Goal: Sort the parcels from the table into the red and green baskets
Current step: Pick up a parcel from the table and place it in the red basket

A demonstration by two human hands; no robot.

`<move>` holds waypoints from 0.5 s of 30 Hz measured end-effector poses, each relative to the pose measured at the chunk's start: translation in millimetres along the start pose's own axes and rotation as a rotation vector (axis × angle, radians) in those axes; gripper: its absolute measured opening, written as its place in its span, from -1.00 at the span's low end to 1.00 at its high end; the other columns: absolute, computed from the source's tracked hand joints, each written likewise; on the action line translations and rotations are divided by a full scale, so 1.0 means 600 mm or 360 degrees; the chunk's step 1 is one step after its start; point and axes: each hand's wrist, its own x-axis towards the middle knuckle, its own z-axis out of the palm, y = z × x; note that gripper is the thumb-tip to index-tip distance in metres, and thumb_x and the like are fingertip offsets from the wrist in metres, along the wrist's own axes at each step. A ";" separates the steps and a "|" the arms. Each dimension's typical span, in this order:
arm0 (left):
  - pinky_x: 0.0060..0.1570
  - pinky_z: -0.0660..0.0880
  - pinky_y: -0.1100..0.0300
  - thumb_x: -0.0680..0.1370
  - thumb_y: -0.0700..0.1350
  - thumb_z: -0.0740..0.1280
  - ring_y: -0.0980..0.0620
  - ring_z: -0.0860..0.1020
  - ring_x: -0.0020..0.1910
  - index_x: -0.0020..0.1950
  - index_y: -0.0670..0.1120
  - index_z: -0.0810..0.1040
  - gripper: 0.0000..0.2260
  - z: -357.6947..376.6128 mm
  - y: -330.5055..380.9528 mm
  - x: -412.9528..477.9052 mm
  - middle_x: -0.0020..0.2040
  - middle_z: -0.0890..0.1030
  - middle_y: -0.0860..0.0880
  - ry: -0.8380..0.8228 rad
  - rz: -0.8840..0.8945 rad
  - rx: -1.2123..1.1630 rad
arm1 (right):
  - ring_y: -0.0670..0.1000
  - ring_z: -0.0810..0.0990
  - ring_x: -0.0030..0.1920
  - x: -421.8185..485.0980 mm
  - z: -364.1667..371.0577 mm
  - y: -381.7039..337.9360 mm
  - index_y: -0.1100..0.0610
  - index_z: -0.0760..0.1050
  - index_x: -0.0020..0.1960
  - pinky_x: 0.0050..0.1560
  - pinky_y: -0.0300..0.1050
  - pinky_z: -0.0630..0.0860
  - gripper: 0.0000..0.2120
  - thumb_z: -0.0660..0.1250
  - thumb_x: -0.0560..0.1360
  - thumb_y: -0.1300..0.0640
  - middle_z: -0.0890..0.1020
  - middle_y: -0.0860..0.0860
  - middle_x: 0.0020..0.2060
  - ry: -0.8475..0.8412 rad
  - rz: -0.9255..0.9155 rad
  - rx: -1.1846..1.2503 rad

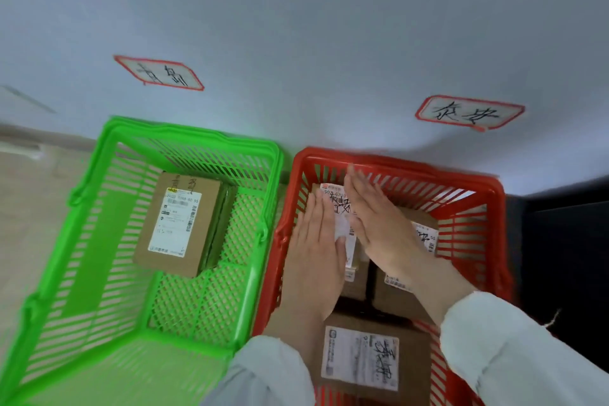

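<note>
Both hands are down inside the red basket [487, 188], which sits on the right with the green basket [197, 135] touching it on the left, both pushed up against a pale wall [329, 26]. The left hand [316, 250] lies flat with its fingers straight and together along the left side of a brown parcel [341, 208] at the far end of the red basket. The right hand [379, 221] mirrors it on the parcel's right side, fingers just as straight and angled towards the far rim. So the grip is released on both sides, with nothing curled round the box and only flat palms flanking it. The frame is blurred there, so firm contact is hard to judge. That parcel shows a white shipping label with black handwriting between the two hands. A second box [395, 293] sits low in the red basket under the right wrist. A third box [369, 356], with a handwritten white label, lies at the near end between the pale sleeves [527, 356]. Over in the green basket a single cardboard parcel [178, 224] rests towards the far end, label up, on the lattice floor. On the wall above each basket hangs a red-bordered sign: one [158, 73] over the green, another [469, 113] over the red, both with black handwritten characters.
</note>
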 end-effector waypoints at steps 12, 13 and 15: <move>0.28 0.39 0.09 0.63 -0.06 0.08 0.04 0.49 0.20 0.28 0.00 0.45 -0.73 -0.476 0.298 -0.228 0.26 0.53 -0.01 -0.0408 -0.0897 -0.1126 | -0.10 0.39 0.33 -0.451 -0.342 -0.298 -0.03 0.31 0.38 0.37 -0.07 0.35 -0.64 0.13 0.59 0.02 0.42 -0.09 0.35 0.0518 0.0898 0.1434; 0.24 0.40 0.10 0.64 -0.06 0.07 0.02 0.50 0.17 0.27 -0.04 0.45 -0.72 -0.497 0.320 -0.242 0.22 0.54 -0.04 -0.0427 -0.0991 -0.1198 | -0.12 0.44 0.27 -0.480 -0.358 -0.310 -0.03 0.33 0.36 0.31 -0.10 0.41 -0.66 0.14 0.59 0.03 0.45 -0.10 0.31 0.0569 0.0974 0.1531; 0.08 0.41 0.19 0.64 -0.08 0.08 0.04 0.52 0.06 0.21 -0.05 0.47 -0.76 -0.533 0.364 -0.268 0.11 0.56 -0.04 -0.0462 -0.1085 -0.1330 | -0.16 0.48 0.17 -0.538 -0.380 -0.328 -0.05 0.37 0.30 0.21 -0.19 0.46 -0.72 0.15 0.59 0.05 0.47 -0.13 0.25 0.0660 0.1088 0.1688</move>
